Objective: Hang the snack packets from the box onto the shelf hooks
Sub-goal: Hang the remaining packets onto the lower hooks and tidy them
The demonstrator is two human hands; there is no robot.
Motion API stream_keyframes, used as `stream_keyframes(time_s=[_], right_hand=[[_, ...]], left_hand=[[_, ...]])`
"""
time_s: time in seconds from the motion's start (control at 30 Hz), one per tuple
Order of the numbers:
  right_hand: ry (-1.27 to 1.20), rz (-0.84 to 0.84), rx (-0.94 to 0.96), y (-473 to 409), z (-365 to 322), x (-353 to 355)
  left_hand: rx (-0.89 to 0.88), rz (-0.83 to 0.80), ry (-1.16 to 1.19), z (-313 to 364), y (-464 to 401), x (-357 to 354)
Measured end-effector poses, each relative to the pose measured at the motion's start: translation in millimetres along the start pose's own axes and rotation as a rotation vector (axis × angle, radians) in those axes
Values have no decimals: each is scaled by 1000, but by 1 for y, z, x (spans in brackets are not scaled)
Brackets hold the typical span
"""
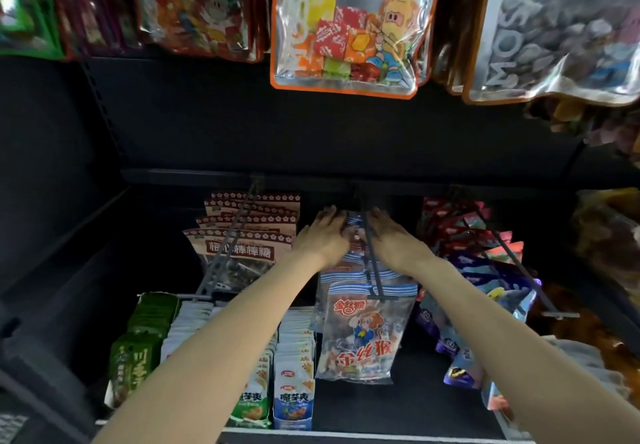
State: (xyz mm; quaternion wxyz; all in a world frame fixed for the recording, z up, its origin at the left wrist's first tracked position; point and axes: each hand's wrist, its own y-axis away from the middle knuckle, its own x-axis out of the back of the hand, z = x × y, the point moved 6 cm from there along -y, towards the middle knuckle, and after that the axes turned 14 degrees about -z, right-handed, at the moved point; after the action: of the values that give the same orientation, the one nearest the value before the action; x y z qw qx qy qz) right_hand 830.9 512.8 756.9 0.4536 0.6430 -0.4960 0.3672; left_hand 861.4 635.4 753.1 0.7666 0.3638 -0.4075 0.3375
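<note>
A: Head cam first, only view. Where's the snack stuff?

B: Mid frame. The blue-striped snack packets (363, 326) hang in a row on the middle hook (372, 260), the front one near the hook's tip. Both arms reach in to the back of that row.

A: Why there?

B: Prob. to slide a packet far back on the hook so more fit in front. Just a guess tho.

A: Hands?

B: The left hand (323, 232) is on the left side of the back packets, fingers mostly straight, pressing on them. The right hand (389, 234) is on the right side, fingers spread over the packet tops. Can't tell if its thumb pinches one, it's too dark and blurry.

A: Other stuff?

B: Brown packets (249, 239) hang on the hook to the left, red and purple packets (485, 256) on the right. Big clear candy bags (346, 28) hang at the top. Small packs in trays (277, 367) sit at lower left.

A: What's hidden?

B: The box isn't in view. The hook's back end is lost in shadow, and the bags at the top are cut off by the frame.
</note>
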Motion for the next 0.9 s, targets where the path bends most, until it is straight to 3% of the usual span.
stream_keyframes(time_s=[0.1,0.23,0.33,0.57,0.8,0.9], right_hand=[[-41,-39,-6,-9,0,4],[-80,122,-88,-13,11,31],[-73,196,-90,-20,13,42],[-169,193,-57,-40,10,49],[-220,307,-80,-52,10,49],[-210,366,-8,-39,9,52]], left_hand=[[-8,42,40,1,-1,9],[-45,332,81,-4,1,41],[-43,235,3,-8,-10,45],[0,150,119,-2,-32,65],[33,343,177,-6,-42,62],[-100,491,209,-8,-29,59]])
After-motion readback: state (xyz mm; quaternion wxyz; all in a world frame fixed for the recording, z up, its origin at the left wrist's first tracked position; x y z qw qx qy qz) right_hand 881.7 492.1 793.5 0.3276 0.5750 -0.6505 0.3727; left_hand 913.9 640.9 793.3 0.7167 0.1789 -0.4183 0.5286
